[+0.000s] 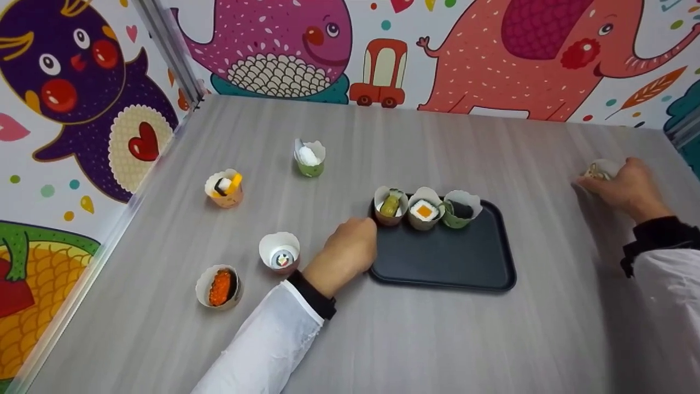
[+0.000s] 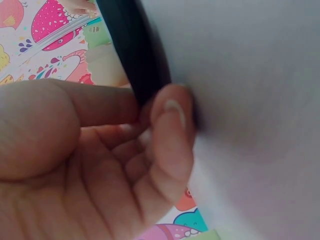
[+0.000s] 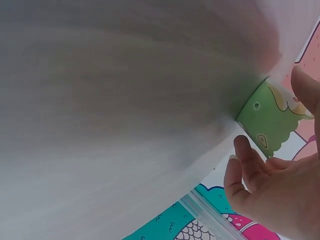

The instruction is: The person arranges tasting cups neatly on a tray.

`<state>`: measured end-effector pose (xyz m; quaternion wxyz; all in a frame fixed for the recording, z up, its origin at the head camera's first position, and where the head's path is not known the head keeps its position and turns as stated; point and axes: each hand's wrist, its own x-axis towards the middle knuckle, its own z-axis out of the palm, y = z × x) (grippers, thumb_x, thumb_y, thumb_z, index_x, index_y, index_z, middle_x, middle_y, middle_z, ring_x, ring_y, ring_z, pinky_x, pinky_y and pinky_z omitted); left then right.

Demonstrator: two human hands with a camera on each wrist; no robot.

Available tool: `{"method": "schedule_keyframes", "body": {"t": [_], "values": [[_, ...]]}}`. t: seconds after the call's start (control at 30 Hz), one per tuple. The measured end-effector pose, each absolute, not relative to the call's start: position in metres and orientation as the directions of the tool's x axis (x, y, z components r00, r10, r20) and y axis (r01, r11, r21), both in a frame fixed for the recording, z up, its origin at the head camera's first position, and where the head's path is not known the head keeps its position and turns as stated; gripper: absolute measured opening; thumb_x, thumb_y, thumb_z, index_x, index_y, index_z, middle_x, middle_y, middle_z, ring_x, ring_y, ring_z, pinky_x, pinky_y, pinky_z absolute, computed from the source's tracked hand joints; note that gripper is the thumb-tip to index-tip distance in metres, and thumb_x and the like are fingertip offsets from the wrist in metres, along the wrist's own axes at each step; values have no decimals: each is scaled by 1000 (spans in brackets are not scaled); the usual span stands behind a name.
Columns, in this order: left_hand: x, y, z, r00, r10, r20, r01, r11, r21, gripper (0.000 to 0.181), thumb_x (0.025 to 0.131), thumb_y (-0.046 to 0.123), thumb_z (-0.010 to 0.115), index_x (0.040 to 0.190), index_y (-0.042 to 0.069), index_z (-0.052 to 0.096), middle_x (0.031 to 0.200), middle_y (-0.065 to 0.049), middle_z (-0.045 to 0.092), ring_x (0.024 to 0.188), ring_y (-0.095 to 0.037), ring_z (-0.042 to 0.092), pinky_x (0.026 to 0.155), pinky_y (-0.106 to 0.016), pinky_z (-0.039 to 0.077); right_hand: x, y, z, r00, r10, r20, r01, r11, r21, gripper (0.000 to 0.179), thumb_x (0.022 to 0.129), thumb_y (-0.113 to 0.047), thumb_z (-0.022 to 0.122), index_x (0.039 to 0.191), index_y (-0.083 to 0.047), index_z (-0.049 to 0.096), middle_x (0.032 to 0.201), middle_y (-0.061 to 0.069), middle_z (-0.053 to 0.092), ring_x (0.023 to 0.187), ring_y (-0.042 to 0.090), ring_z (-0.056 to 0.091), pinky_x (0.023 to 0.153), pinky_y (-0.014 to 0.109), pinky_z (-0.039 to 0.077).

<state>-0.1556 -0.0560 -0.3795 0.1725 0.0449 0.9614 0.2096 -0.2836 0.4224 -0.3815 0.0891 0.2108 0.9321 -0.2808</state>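
Note:
My left hand (image 1: 347, 249) pinches the left edge of a black rectangular tray (image 1: 443, 260); in the left wrist view the thumb and curled fingers meet at the tray's rim (image 2: 131, 45). Along the tray's back edge stand three paper cups holding sushi pieces: a yellowish-green one (image 1: 390, 205), a white one with an orange centre (image 1: 424, 210) and a dark one (image 1: 460, 209). Far right, my right hand (image 1: 629, 189) is around a green paper cup (image 3: 267, 117), thumb and fingers spread on either side of it. What fills that cup is mostly hidden.
Left of the tray stand a cup with orange roe sushi (image 1: 220, 289), a cup with a small round roll (image 1: 280, 254), a cup with yellow-topped sushi (image 1: 225, 189) and a green cup with a white piece (image 1: 310, 158). Cartoon-printed walls (image 1: 284, 44) border the table's back and left.

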Motion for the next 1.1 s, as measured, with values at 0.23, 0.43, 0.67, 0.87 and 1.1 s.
{"method": "schedule_keyframes", "body": {"t": [0.23,0.43,0.67,0.87,1.1], "values": [[-155,-55,-380,-940,170,-294,31,905,424,18,99,-3,57,108,0,73,113,-20,71,98,-31,69,80,-47,57,-280,430,-382,-898,335,-285,435,768,-469,110,98,-59,63,155,15,6,146,42,27,124,57,35,112,68,35],[-154,-54,-380,-942,167,-291,34,910,413,17,98,-2,59,107,0,73,111,-20,71,99,-32,70,79,-47,57,-277,430,-381,-901,344,-262,431,776,-461,102,99,-56,65,151,17,14,140,41,31,121,55,37,110,65,38],[-154,-53,-378,-940,162,-301,27,913,408,19,98,-2,58,110,0,73,113,-20,71,101,-32,70,80,-47,57,-272,429,-369,-907,341,-248,421,774,-473,103,97,-55,67,153,14,14,146,42,29,125,56,37,110,70,37],[-154,-55,-380,-941,158,-298,20,909,417,19,98,-3,58,111,-1,72,115,-21,71,104,-34,70,82,-48,57,-266,421,-350,-940,297,-170,342,814,-469,107,92,-64,66,151,11,19,142,40,34,121,54,39,103,69,45],[-155,-56,-381,-944,168,-285,30,901,432,17,98,-3,58,109,-2,71,113,-22,72,102,-35,70,81,-50,57,-255,398,-335,-966,253,-51,248,854,-457,101,94,-59,67,152,11,24,143,39,37,120,54,41,100,69,46]]}}
